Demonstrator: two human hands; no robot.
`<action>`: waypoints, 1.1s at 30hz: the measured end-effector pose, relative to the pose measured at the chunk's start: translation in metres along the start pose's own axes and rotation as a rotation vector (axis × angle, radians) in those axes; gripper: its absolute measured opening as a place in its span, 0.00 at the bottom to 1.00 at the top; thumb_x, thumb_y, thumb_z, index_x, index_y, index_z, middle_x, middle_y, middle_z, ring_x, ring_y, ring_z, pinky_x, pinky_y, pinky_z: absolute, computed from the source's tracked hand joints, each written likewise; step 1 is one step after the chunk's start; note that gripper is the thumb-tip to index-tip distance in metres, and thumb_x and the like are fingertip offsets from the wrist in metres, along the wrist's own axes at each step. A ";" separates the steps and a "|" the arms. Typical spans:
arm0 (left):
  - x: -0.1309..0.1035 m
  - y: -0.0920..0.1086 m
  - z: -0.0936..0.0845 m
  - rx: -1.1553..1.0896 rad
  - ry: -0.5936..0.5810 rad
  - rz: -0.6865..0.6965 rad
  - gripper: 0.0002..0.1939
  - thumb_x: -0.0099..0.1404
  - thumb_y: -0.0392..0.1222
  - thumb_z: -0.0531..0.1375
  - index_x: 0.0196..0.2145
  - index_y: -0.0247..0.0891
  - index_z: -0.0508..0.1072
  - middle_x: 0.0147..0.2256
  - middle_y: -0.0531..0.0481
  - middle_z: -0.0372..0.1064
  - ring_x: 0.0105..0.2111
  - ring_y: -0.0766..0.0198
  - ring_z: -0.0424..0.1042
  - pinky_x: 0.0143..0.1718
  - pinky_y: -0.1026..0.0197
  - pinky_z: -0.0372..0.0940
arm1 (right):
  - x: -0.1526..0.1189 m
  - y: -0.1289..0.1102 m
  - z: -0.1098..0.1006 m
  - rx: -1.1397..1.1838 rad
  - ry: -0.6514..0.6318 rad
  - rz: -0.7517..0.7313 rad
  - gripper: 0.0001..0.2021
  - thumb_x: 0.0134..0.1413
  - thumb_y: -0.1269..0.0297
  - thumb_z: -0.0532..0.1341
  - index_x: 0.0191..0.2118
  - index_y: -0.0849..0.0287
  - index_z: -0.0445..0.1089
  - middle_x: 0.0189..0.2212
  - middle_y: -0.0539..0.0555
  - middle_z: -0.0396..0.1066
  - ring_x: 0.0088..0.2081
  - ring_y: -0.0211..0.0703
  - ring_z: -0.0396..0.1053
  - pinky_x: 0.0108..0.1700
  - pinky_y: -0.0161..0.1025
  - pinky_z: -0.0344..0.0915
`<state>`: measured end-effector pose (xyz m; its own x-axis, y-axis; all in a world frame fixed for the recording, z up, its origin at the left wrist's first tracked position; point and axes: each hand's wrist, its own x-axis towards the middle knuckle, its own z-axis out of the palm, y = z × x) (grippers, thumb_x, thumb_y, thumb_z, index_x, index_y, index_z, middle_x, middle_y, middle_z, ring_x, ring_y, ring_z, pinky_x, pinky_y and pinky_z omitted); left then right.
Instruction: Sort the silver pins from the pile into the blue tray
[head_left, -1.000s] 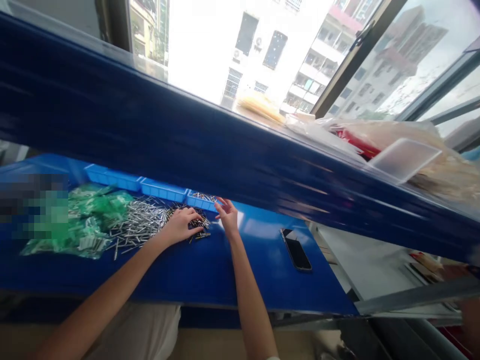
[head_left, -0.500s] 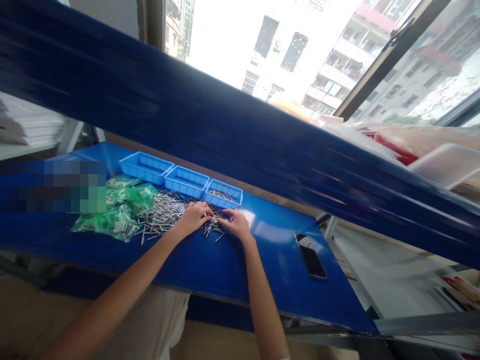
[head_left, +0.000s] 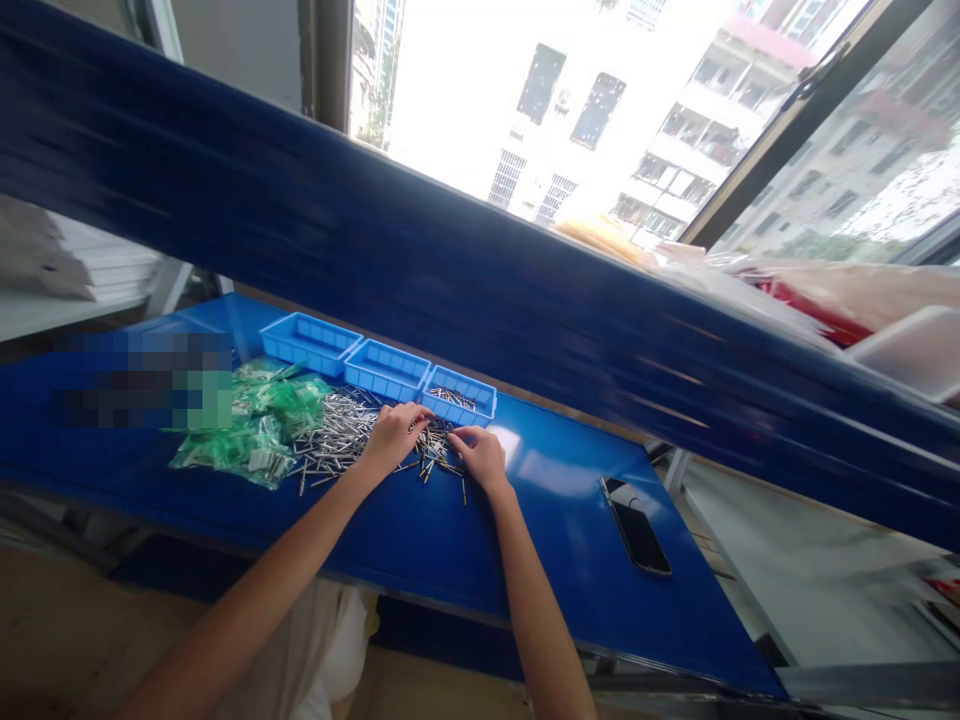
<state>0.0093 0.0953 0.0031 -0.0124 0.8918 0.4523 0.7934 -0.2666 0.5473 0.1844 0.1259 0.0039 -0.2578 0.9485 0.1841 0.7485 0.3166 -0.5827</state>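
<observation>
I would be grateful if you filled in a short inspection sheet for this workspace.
Surface: blue table; part of its left side is pixelated.
Work items: a loose heap of thin metal rods, darker near the hands; three blue bins in a row behind, the rightmost bin holding some rods.
Clutter: green bags left of the heap; phone lying at right, apart from it.
Hands: left hand and right hand both at the heap; grip cannot be told.
Cables: nothing seen.
Surroundings: blue shelf above, window beyond.
</observation>
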 end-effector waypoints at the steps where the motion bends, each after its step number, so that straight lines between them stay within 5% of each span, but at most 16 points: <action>1: 0.000 0.000 0.000 0.004 0.000 -0.003 0.08 0.61 0.39 0.53 0.37 0.40 0.70 0.33 0.51 0.70 0.33 0.61 0.68 0.40 0.56 0.56 | 0.000 0.000 0.000 0.001 0.006 0.005 0.10 0.49 0.54 0.58 0.33 0.51 0.73 0.31 0.47 0.73 0.29 0.38 0.66 0.31 0.34 0.58; 7: -0.008 0.017 0.003 -0.022 0.002 0.187 0.09 0.61 0.45 0.54 0.33 0.39 0.71 0.31 0.50 0.68 0.35 0.62 0.66 0.40 0.58 0.57 | 0.000 0.000 -0.002 0.020 0.025 0.020 0.10 0.48 0.54 0.59 0.31 0.51 0.74 0.30 0.47 0.74 0.30 0.40 0.68 0.31 0.34 0.58; 12: -0.027 0.049 0.022 -0.100 -0.287 0.556 0.09 0.58 0.44 0.56 0.34 0.41 0.72 0.37 0.50 0.68 0.40 0.62 0.65 0.45 0.59 0.56 | 0.001 0.006 -0.003 0.059 -0.013 0.032 0.09 0.46 0.54 0.60 0.29 0.52 0.74 0.27 0.47 0.74 0.28 0.39 0.67 0.29 0.34 0.58; 14: -0.031 0.054 0.030 -0.071 -0.366 0.601 0.10 0.58 0.43 0.56 0.37 0.41 0.71 0.39 0.50 0.67 0.40 0.60 0.65 0.43 0.58 0.57 | 0.002 0.011 -0.002 0.083 -0.024 0.026 0.10 0.46 0.55 0.60 0.29 0.53 0.74 0.26 0.47 0.74 0.26 0.38 0.66 0.29 0.33 0.58; 26: -0.034 0.054 0.036 0.129 -0.349 0.596 0.13 0.63 0.43 0.49 0.44 0.44 0.68 0.44 0.50 0.65 0.45 0.58 0.61 0.45 0.54 0.53 | 0.008 0.026 -0.002 0.046 0.005 -0.032 0.08 0.48 0.60 0.58 0.30 0.54 0.74 0.27 0.50 0.73 0.26 0.38 0.67 0.29 0.33 0.60; 33: -0.027 0.041 0.035 0.232 -0.245 0.373 0.11 0.63 0.40 0.49 0.39 0.41 0.69 0.41 0.48 0.65 0.43 0.59 0.61 0.46 0.54 0.52 | 0.002 0.015 -0.008 -0.008 0.150 -0.077 0.11 0.50 0.56 0.56 0.30 0.55 0.72 0.30 0.49 0.73 0.25 0.36 0.65 0.28 0.32 0.58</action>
<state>0.0634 0.0730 -0.0115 0.4192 0.8182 0.3934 0.8312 -0.5202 0.1962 0.2003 0.1327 0.0021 -0.2212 0.9123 0.3447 0.7347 0.3883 -0.5563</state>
